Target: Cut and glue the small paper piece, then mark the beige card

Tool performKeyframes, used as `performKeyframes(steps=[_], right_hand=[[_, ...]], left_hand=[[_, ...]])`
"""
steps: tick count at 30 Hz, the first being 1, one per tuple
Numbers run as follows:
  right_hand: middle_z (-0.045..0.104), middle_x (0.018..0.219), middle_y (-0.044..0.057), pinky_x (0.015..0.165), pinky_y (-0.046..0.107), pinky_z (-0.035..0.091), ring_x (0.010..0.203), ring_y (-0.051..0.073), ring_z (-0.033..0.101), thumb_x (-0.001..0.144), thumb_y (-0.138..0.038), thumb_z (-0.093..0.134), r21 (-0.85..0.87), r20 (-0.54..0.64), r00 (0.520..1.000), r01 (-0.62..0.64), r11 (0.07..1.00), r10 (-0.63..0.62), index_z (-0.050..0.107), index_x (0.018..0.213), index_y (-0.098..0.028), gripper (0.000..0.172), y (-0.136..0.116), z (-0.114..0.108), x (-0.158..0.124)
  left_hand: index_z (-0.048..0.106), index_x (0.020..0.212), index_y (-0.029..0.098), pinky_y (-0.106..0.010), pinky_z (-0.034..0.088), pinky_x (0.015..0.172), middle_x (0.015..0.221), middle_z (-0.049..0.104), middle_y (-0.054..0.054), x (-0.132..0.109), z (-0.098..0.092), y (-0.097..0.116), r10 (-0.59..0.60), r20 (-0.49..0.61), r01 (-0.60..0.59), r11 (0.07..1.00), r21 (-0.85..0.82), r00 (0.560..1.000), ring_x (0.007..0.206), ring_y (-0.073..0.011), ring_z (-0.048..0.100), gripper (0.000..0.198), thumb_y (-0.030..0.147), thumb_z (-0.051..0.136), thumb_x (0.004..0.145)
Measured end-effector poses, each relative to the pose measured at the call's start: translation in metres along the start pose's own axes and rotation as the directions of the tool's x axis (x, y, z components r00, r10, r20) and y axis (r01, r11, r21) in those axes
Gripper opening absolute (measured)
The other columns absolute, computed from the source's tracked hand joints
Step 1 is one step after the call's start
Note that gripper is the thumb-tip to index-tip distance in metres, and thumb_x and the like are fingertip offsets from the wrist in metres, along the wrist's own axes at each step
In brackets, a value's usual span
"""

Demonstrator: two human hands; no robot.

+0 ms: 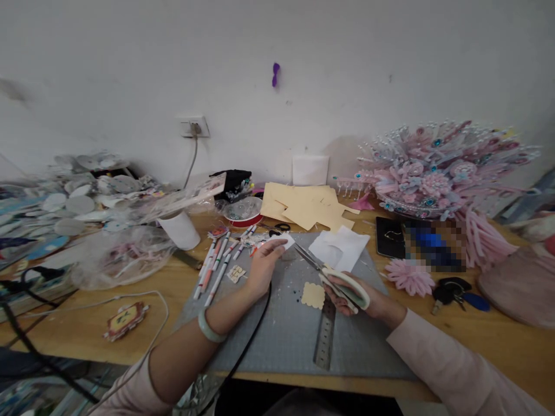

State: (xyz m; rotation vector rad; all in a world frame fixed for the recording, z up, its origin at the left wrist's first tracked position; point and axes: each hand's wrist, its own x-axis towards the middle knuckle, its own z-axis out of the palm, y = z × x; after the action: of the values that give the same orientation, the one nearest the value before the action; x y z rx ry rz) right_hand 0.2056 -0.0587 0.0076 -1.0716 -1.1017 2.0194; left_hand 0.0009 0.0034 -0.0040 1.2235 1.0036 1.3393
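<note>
My left hand (pixel 262 267) pinches a small piece of white paper (pixel 284 240) above the grey cutting mat (pixel 277 346). Wrapped round the cream handles of a pair of scissors (pixel 347 283) is my right hand (pixel 353 297). The scissor blades point up and left, their tips close to the paper; I cannot tell whether they touch it. Below the scissors lies a cream scalloped card (pixel 313 295), with a metal ruler (pixel 324 341) beside it. A larger white sheet (pixel 340 247) with a cut edge rests behind the blades.
Several markers (pixel 219 268) lie left of my left hand. Cream card sheets (pixel 303 205) and a ribbon spool (pixel 243 212) stand behind. On the right are a pink beaded headdress (pixel 433 179), a pink flower (pixel 410 277) and keys (pixel 451 293). A black cable (pixel 251 341) crosses the mat.
</note>
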Motion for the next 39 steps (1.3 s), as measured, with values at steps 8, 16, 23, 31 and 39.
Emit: performKeyframes(steps=[8,16,23,31,39], right_hand=[[0.042,0.048,-0.007,0.03,0.016,0.026,0.036,0.003,0.033,0.058,-0.047,0.071,0.01,0.0,0.999,0.045,0.999,-0.045,0.049,0.067,-0.017,0.038,0.0047,0.0032,0.0031],[0.041,0.043,-0.008,0.029,0.017,0.027,0.033,0.004,0.035,0.059,-0.046,0.069,-0.028,0.018,1.0,0.025,0.999,-0.025,0.047,0.066,-0.016,0.038,0.0091,-0.0001,0.0085],[0.042,0.042,-0.008,0.029,0.017,0.026,0.031,0.004,0.036,0.061,-0.045,0.066,-0.05,0.02,0.999,0.035,0.998,-0.034,0.046,0.065,-0.017,0.035,0.0071,0.0022,0.0064],[0.044,0.041,-0.008,0.029,0.017,0.026,0.03,0.005,0.038,0.061,-0.046,0.065,-0.09,-0.006,1.0,0.015,0.996,-0.016,0.045,0.065,-0.017,0.035,0.0056,0.0033,0.0054],[0.046,0.041,-0.007,0.029,0.017,0.027,0.03,0.005,0.04,0.062,-0.047,0.063,-0.134,-0.033,0.999,0.012,0.991,-0.016,0.044,0.062,-0.018,0.035,0.0038,0.0054,0.0024]], left_hand=[[0.058,0.093,0.012,-0.035,0.047,0.076,0.09,0.06,-0.004,0.002,-0.0004,-0.0043,-0.009,0.0,0.009,0.998,0.067,1.0,0.081,-0.015,0.058,0.019,0.028,0.054,0.085],[0.057,0.093,0.012,-0.034,0.047,0.074,0.089,0.06,-0.003,0.0017,-0.0004,-0.0036,-0.006,0.011,0.005,0.996,0.091,1.0,0.079,-0.0144,0.057,0.018,0.028,0.054,0.085],[0.057,0.095,0.012,-0.035,0.047,0.075,0.092,0.06,-0.004,0.0018,-0.0002,-0.0029,-0.009,0.012,0.008,0.994,0.107,1.0,0.081,-0.0149,0.057,0.019,0.027,0.054,0.084],[0.058,0.094,0.012,-0.034,0.047,0.073,0.089,0.059,-0.003,0.0021,-0.0004,-0.0026,-0.02,0.004,0.019,0.992,0.125,1.0,0.079,-0.0143,0.057,0.019,0.028,0.054,0.085],[0.058,0.093,0.012,-0.034,0.047,0.075,0.089,0.06,-0.003,0.002,-0.0009,-0.0026,-0.014,0.006,0.013,0.993,0.113,1.0,0.079,-0.0144,0.057,0.019,0.029,0.053,0.085]])
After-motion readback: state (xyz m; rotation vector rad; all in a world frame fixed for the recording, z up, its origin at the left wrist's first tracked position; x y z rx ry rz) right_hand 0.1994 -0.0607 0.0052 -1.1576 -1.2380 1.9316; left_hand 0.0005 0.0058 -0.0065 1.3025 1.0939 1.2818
